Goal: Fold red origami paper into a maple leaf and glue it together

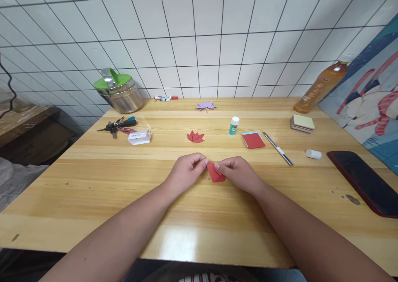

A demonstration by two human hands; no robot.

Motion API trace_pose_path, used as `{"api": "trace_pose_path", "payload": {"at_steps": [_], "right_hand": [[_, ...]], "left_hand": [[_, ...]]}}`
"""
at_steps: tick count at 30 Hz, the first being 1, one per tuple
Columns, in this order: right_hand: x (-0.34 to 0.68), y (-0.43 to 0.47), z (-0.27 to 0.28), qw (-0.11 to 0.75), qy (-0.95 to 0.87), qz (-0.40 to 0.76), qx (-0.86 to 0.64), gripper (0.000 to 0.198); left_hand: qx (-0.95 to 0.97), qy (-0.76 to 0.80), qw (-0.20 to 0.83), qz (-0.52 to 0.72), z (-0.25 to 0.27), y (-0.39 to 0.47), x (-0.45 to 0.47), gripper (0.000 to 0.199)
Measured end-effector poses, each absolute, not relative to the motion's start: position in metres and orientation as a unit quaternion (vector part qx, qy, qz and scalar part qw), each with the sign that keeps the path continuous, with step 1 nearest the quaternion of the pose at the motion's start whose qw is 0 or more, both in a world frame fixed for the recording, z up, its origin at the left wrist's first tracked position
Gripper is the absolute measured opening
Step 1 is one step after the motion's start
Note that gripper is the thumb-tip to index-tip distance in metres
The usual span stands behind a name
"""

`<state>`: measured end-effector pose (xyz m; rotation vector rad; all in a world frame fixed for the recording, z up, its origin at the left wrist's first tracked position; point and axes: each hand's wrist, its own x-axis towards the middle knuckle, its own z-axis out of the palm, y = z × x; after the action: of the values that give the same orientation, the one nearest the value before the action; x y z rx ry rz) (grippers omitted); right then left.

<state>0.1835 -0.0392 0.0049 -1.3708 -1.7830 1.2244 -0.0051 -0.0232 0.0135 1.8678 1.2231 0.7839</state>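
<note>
A small folded red paper (217, 175) is held just above the table between my two hands. My left hand (188, 168) pinches its upper left corner between thumb and finger. With thumb and forefinger, my right hand (238, 172) grips its upper right side. Fold lines cross the paper's face. Beyond my hands lies a red paper leaf piece (195, 136) with pointed tips. Farther back, near the wall, rests a purple paper maple leaf (206, 105). A stack of square paper (253, 140), red on top, lies to the right, beside a standing glue stick (234, 126).
A craft knife (277, 148), a white cap (313, 154) and a phone (363, 182) lie on the right. Behind them are a notepad stack (302, 123) and a tea bottle (321, 87). Leftward are keys (116, 126), a small box (139, 137), a steel pot (122, 95) and a marker (166, 98).
</note>
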Motion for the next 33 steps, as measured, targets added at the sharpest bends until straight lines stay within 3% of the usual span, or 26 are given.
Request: {"api": "trace_pose_path", "payload": {"at_steps": [19,25,33], "right_hand": [[0.179,-0.041,0.004,0.258,-0.657,0.437,-0.557,0.028],[0.184,-0.041,0.008,0.275,-0.670,0.466,-0.509,0.034],[0.184,-0.040,0.008,0.263,-0.669,0.459,-0.522,0.027]], "left_hand": [[0.645,0.475,0.502,0.326,0.000,-0.019,0.000,0.023],[0.669,0.472,0.469,0.331,0.000,-0.016,-0.002,0.022],[0.689,0.474,0.443,0.322,0.000,-0.016,-0.002,0.020]]}}
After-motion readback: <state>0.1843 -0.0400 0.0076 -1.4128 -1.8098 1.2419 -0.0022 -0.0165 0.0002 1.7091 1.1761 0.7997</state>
